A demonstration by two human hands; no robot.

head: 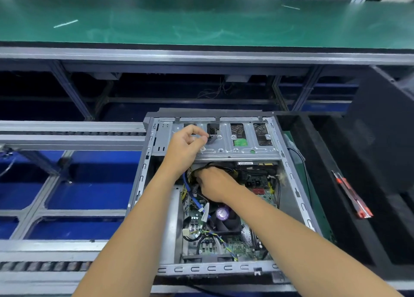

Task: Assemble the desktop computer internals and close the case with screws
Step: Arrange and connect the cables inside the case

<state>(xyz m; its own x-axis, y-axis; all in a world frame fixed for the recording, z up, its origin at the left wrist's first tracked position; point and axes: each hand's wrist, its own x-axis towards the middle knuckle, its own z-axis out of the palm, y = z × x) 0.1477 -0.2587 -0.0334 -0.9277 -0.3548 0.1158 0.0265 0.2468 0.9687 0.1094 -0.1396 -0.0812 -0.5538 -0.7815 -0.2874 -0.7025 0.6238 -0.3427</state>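
Where the case lies: on its side with the open face up, the computer case (156, 140) sits at the near right of the conveyor frame (67, 247), its near rim close to the frame's near edge.
Left hand: the left hand (187, 147) reaches over the drive cage (224, 150) at the far end of the case, thumb and curled fingers pinching a black connector (211, 138) against the cage's metal plate.
Right hand: the right hand (216, 184) is down inside the case just below the cage, fingers curled around a bundle of black cables (215, 165) at the far end of the motherboard (237, 245).
Blue cable: a blue cable (192, 196) runs along the left side of the board, passing under the right hand.
Cooler: the CPU fan (226, 220) with a purple sticker sits near the board's middle, just nearer than the right wrist.
Side tray: a red-handled tool (354, 196) lies on the black foam (331, 207) right of the case.
Far side: a green belt (201, 21) spans the far edge.
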